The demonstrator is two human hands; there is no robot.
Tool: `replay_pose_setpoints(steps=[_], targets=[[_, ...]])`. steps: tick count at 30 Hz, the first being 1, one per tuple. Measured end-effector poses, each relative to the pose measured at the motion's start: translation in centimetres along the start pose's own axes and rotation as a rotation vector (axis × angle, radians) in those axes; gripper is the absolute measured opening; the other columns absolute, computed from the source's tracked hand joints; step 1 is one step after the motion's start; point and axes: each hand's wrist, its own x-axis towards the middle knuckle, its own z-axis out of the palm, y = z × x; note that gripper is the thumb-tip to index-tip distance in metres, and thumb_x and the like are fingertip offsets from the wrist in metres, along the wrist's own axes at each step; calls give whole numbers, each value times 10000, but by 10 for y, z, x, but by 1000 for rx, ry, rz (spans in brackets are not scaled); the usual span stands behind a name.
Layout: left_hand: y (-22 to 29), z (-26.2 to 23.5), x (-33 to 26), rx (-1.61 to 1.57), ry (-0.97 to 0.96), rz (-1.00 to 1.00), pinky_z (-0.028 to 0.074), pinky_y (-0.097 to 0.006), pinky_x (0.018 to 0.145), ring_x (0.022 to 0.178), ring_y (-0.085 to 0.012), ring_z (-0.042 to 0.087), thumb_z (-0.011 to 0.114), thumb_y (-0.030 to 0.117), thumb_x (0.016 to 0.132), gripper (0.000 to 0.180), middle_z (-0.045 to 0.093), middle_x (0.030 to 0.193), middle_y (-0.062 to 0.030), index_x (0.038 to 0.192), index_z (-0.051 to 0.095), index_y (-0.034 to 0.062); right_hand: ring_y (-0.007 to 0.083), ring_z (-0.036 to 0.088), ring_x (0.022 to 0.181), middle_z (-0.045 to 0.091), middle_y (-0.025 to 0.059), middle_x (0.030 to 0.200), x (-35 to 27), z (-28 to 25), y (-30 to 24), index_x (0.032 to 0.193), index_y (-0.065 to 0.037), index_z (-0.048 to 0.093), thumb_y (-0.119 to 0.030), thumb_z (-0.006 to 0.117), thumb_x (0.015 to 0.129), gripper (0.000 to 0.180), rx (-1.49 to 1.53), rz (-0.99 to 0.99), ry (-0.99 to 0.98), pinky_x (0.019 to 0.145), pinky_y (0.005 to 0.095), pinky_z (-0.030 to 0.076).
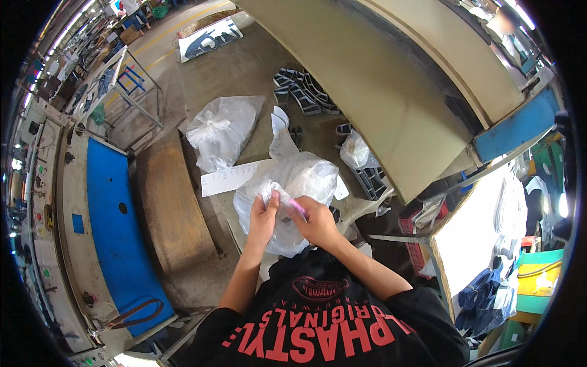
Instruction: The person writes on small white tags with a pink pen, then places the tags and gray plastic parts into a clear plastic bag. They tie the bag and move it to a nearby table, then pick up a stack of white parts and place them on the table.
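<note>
Plastic bag point(299, 183): clear and crumpled, bulging with pale contents, held up in front of the chest over the counter point(229, 214), at the middle of the view.
Left hand point(264, 217): grip closed on a fold of the bag's film at its upper left, thumb and fingers pinching the plastic.
Right hand point(315, 221): grip narrow, pinching a small pink piece point(298, 207), possibly a tag or a marker, hard to tell at this size, pressed against the bag.
Done so far: bag already lifted off the counter and gathered between both hands; film bunched near the top.
Left to do: judged from the loose, unsealed look of the film, handling of the bag not finished; pink piece not yet let go.
Second bag point(220, 131): similar clear bag, knotted at the top, lying on the floor beyond the counter, well apart from the hands.
Paper strip point(229, 177): white, lined sheet lying flat just left of the held bag.
Grey frames point(302, 92): dark moulded parts stacked on the floor further off, untouched.
Small bag point(354, 151): another clear pouch beside more grey parts, to the right.
</note>
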Motion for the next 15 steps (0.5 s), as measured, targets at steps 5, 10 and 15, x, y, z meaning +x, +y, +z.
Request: replay_pose_setpoints(steps=[5, 10, 15], targets=[[7, 10, -8, 86, -155, 309, 477, -273, 920, 1001, -114, 619, 527, 236, 1080, 330, 696, 1145, -97, 1287, 598, -11, 90, 530, 657, 610, -17, 817, 11, 14, 12, 1061, -36, 644, -157, 554, 1036, 153, 661, 547, 173, 613, 249, 445], [19, -5, -11, -245, -191, 96, 498, -269, 805, 843, -114, 638, 476, 338, 1093, 453, 700, 922, -77, 1363, 575, -13, 98, 567, 712, 640, -4, 848, 16, 3, 23, 1112, -53, 676, -217, 521, 1059, 232, 1102, 620, 243, 663, 247, 461], [23, -18, -14, 307, -387, 78, 440, -268, 557, 574, -74, 539, 573, 264, 1042, 327, 595, 648, -33, 1258, 681, 45, 161, 557, 574, 654, 73, 742, 12, 11, 22, 1010, 8, 715, -161, 567, 984, 226, 185, 172, 49, 556, 358, 457]])
